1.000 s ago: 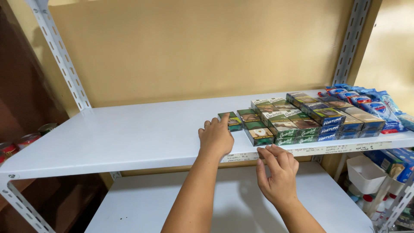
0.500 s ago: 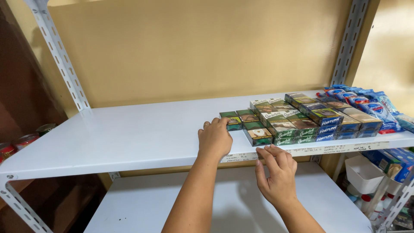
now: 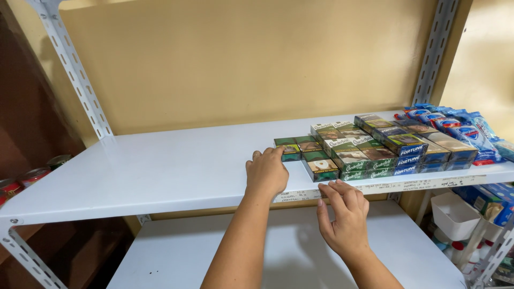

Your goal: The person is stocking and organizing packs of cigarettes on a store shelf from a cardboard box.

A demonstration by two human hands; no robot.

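Observation:
Small flat boxes [image 3: 353, 150], green and blue, lie packed in rows on the right part of a white metal shelf [image 3: 160, 171]. My left hand [image 3: 266, 174] rests palm down on the shelf, fingertips touching the leftmost green box [image 3: 289, 150]. My right hand [image 3: 345, 219] is below the shelf's front edge, its fingertips against the paper label strip [image 3: 375, 188] under the front green box [image 3: 321, 167]. Neither hand holds anything.
Blue wrapped packets [image 3: 460, 131] lie at the shelf's far right. A lower white shelf [image 3: 176, 251] sits beneath. Perforated uprights [image 3: 72, 69] stand at the left and right [image 3: 436, 53]. Cans [image 3: 32, 176] at left; a white tub [image 3: 455, 214] at lower right.
My left hand has shifted slightly left and down along the shelf, staying at the leftmost box. My right hand stays at the front edge.

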